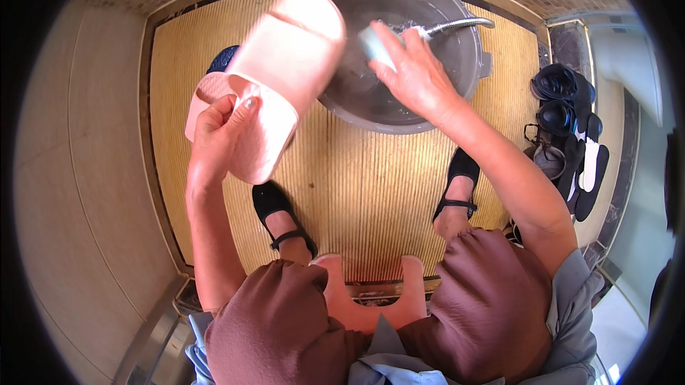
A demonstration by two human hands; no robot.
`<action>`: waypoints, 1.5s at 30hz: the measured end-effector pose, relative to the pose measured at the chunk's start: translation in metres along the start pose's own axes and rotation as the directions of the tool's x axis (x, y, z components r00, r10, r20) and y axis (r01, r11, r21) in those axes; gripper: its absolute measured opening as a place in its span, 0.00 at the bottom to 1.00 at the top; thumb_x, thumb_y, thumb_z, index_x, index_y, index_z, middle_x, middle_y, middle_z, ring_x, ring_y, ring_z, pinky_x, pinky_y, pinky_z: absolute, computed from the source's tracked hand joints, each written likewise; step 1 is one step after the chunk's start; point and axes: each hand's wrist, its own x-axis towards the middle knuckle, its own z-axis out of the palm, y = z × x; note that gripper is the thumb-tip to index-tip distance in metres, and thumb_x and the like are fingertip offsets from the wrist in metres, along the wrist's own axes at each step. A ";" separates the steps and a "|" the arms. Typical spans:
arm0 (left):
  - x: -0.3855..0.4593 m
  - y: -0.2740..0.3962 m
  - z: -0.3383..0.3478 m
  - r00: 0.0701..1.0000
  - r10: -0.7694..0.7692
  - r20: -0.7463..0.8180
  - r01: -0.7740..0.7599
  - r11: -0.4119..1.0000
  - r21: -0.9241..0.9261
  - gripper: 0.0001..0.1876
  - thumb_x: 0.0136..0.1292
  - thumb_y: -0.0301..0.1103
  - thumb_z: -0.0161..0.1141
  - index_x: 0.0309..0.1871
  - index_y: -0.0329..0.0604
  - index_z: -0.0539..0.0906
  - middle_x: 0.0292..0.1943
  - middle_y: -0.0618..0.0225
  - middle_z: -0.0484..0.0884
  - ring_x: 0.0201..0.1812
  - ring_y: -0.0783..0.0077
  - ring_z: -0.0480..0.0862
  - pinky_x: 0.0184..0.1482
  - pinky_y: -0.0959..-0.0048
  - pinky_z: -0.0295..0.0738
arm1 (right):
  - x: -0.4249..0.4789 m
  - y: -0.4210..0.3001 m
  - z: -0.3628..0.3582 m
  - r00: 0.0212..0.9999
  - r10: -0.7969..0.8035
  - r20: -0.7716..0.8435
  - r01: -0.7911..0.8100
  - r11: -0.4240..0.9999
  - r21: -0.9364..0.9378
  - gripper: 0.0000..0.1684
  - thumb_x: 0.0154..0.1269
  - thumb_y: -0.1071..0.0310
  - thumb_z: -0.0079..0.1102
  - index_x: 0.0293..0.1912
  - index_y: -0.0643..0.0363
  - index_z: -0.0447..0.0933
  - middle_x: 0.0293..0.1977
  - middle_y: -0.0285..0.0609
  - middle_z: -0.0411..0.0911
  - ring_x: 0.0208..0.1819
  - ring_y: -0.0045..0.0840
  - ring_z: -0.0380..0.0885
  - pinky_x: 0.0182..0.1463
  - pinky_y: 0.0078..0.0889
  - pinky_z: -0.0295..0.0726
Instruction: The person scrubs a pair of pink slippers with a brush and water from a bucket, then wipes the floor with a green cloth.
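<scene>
My left hand grips a pale pink slide slipper near its heel end, and the slipper is tilted up towards the basin. Behind that hand is a second pink slipper, with a dark blue patterned item partly hidden past it. Over a round grey plastic basin holding water, my right hand holds a light blue-green block, blurred, perhaps a brush or sponge. A metal shower hose hangs over the basin's right rim, its end partly hidden behind my right fingers.
Ribbed yellowish flooring lies under my feet in black shoes. On the right stand several dark shoes, beside black and white insoles. A pink plastic stool is below me. Walls rise at the left and the far side.
</scene>
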 end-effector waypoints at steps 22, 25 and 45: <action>0.001 0.012 0.090 0.994 0.094 -0.046 -0.101 0.737 -0.668 0.16 0.76 0.30 0.55 0.60 0.31 0.72 0.54 0.59 0.82 0.52 0.70 0.85 0.56 0.70 0.83 | -0.017 -0.072 -0.035 0.962 -0.127 -0.243 0.233 0.847 0.478 0.35 0.73 0.60 0.60 0.71 0.63 0.61 0.38 0.53 0.69 0.37 0.37 0.75 0.42 0.40 0.80; 0.002 0.010 0.093 0.992 0.102 -0.076 -0.127 0.764 -0.632 0.15 0.75 0.28 0.55 0.60 0.30 0.71 0.54 0.58 0.82 0.53 0.70 0.84 0.57 0.69 0.82 | -0.031 -0.068 -0.033 0.955 -0.148 -0.258 0.255 0.851 0.458 0.34 0.73 0.61 0.59 0.71 0.64 0.63 0.42 0.53 0.72 0.40 0.36 0.76 0.43 0.39 0.79; 0.006 0.016 0.092 0.955 0.253 -0.155 -0.293 0.723 -0.626 0.28 0.64 0.22 0.58 0.67 0.42 0.65 0.59 0.64 0.76 0.58 0.70 0.80 0.61 0.69 0.76 | -0.014 -0.071 -0.050 0.966 -0.127 -0.224 0.210 0.892 0.400 0.35 0.65 0.62 0.66 0.69 0.59 0.68 0.43 0.52 0.71 0.41 0.44 0.78 0.47 0.42 0.80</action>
